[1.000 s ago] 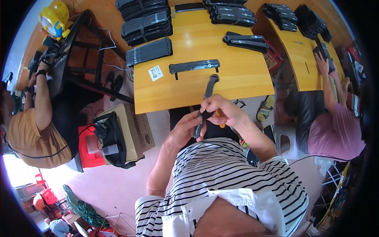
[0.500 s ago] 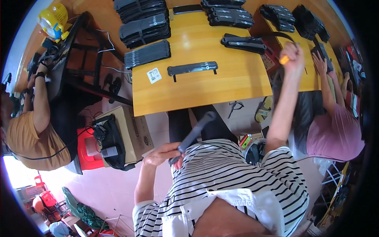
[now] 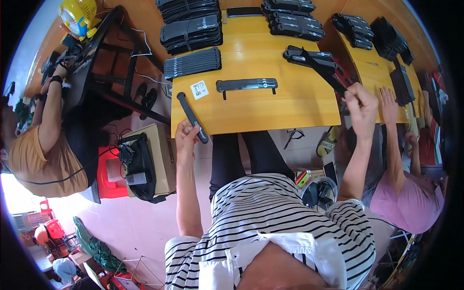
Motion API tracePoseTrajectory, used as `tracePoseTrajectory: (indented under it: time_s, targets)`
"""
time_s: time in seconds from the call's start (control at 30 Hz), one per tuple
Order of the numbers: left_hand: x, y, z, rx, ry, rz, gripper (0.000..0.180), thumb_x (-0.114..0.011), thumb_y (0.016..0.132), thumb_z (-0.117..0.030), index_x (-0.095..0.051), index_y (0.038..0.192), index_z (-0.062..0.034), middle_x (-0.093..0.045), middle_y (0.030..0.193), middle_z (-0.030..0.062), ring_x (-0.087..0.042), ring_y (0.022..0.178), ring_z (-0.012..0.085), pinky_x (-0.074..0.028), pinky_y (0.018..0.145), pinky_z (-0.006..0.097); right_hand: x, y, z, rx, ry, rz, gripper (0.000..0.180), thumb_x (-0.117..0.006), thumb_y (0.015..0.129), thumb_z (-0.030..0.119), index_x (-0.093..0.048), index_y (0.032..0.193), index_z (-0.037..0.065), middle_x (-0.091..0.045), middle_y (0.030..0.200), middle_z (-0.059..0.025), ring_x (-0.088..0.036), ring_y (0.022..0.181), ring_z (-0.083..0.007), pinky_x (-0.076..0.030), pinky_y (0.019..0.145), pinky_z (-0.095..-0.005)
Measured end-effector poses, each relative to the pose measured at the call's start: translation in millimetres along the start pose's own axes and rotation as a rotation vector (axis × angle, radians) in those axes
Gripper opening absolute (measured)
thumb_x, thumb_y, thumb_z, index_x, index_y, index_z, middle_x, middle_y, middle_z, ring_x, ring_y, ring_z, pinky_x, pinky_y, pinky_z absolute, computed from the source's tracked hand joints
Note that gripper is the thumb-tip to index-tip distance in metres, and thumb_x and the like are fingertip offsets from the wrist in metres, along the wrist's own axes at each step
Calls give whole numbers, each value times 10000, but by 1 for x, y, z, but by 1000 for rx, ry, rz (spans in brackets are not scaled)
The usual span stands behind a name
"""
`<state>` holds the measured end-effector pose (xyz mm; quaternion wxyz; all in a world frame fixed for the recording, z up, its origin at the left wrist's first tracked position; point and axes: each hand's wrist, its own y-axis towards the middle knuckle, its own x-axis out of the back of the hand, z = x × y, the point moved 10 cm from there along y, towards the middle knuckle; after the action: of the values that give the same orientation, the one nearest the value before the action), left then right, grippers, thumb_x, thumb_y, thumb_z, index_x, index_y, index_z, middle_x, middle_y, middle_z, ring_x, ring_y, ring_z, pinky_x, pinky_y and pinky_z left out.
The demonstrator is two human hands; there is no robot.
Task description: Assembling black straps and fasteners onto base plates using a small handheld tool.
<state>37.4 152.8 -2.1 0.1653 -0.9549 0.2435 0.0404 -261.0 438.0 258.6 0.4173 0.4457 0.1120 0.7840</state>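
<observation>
A narrow dark strap (image 3: 190, 110) slants over the counter (image 3: 290, 113) at its 8 o'clock, the 12 being the far edge. Its near end is pinched between the thumb and fingers of the person's left hand (image 3: 185, 137), at the near edge. At 4 o'clock, just beyond the corner, the right hand (image 3: 362, 105) has its fingers clenched on the end of a long black strap (image 3: 326, 74), which runs toward 10 o'clock across a pair of flat bands (image 3: 295, 57); whether it touches them cannot be told.

Near the counter's middle lies a single dark band (image 3: 246, 85), two short black tabs pointing to 6 o'clock. A white label (image 3: 198, 90) lies to its 9 o'clock. A row of overlapping bands (image 3: 192, 63) sits at 9 to 10 o'clock, with tied stacks (image 3: 191, 32) beyond; more bundles (image 3: 296, 25) stand at 1 o'clock, and a flat dark object (image 3: 244, 11) at 12.

Farther out, a co-worker in a brown shirt (image 3: 46, 157) sits at 9 o'clock and another in a pink-purple shirt (image 3: 408, 203) at 4 o'clock.
</observation>
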Motion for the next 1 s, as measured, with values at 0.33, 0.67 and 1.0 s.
tracePoseTrajectory:
  time_s: [0.33,0.67,1.0]
  targets:
    - [-1,14,1,-90,430,-215,377,-721,708,-58,-441,955,-10,-501,577,36,-486,410,108,-379,340,236,-3,-8,-6,-61,-154,-69,74,-591,732,-10,-577,805,-10,-563,662,-101,-548,565,-152,-425,543,-242]
    - [-70,-34,-22,17,247,84,243,-583,849,-262,-603,861,-20,-543,592,18,-482,477,71,-385,438,189,-35,-21,15,101,0,-4,127,-605,705,-35,-617,827,-1,-628,723,-94,-610,591,-175,-468,529,-245]
    - [-164,-50,-13,194,-605,433,314,-453,933,-261,-562,1030,16,-592,775,44,-564,592,94,-449,512,196,-116,-71,22,-90,522,387,183,-618,710,16,-634,893,11,-630,753,-59,-585,593,-124,-463,543,-234]
